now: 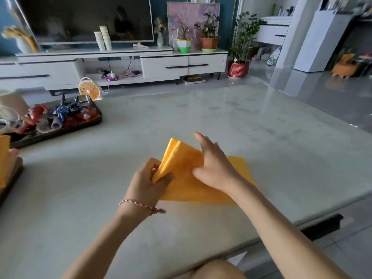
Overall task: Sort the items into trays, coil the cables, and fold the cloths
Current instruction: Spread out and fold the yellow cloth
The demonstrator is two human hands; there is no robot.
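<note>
Cloth (201,186), orange, is lying on the table (221,117) at centre, near the front edge. Its lower layer is sitting flat on the marble. The left part is standing up from the surface as a raised fold, doubled over, with its top edge pointing away from the person.

Left hand (149,178) is pinching the near corner of the raised fold, thumb and curled fingers closing on the fabric. A bracelet (141,205) of red and white cord is sitting on that wrist.

Right hand (213,168) is gripping the right side of the fold, thumb pressing into the cloth in front and fingers wrapping over the top; the index finger is sticking out past the fold. The heel of this hand is covering part of the flat layer.

Tray (66,130), dark, is sitting at the far left of the table, well apart from the cloth, and is holding a heap of red and blue toys (62,113). A second cloth (3,158), also orange, is showing at the left frame edge, cut off.

Fan (89,90), small and orange, is standing on the floor beyond the tray. TV (86,17) is sitting on a white stand (163,66) behind, with stacked cups (104,38) and potted plants (209,37) on it.
</note>
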